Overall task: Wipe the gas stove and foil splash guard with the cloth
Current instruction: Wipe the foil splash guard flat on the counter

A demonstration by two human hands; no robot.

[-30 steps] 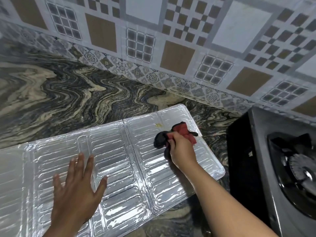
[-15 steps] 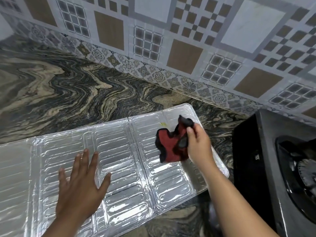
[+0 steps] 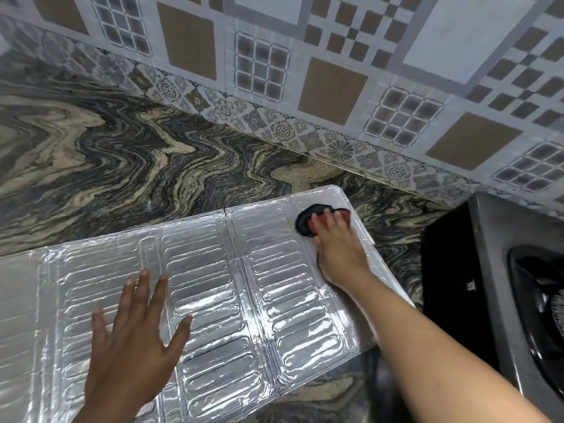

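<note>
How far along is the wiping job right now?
In hand: the right hand presses the cloth on the foil splash guard, at its far right corner, while the left hand lies flat on it. Nothing looks finished. Left: the gas stove, untouched.

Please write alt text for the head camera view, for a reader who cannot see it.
The right hand presses a red and black cloth onto the far right corner of a silver embossed foil splash guard lying flat on a swirled marble counter. The left hand rests spread open on the foil; a black gas stove stands at right.
</note>
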